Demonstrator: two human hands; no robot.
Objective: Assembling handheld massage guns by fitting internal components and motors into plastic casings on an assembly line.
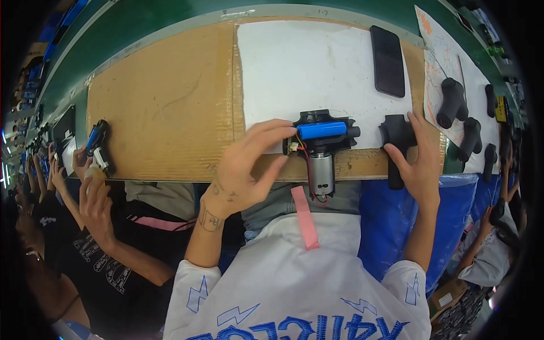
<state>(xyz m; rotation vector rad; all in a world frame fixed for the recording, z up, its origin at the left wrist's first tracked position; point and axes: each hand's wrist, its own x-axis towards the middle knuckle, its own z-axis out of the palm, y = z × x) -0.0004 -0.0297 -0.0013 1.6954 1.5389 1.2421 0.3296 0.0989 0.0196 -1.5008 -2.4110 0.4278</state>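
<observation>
In front of me an opened black device housing [309, 118] lies at the near edge of a white sheet. Inside it sit a blue cylindrical battery [322, 130] and a silver motor [322, 173], with thin red and yellow wires beside them. My left hand [243, 164] reaches the housing's left end, thumb and fingers apart around a small connector. My right hand [420, 153] rests against a black T-shaped housing half [400, 131], thumb on one side and fingers on the other. The half's handle hangs past the table edge.
A black phone [387, 61] lies on the white sheet [306, 56], over brown cardboard [164, 102]. Several black T-shaped devices [452, 102] stand to the right. On the left, a co-worker's hands [95, 192] work near another opened device [97, 139]. Blue plastic [391, 226] hangs below the table edge.
</observation>
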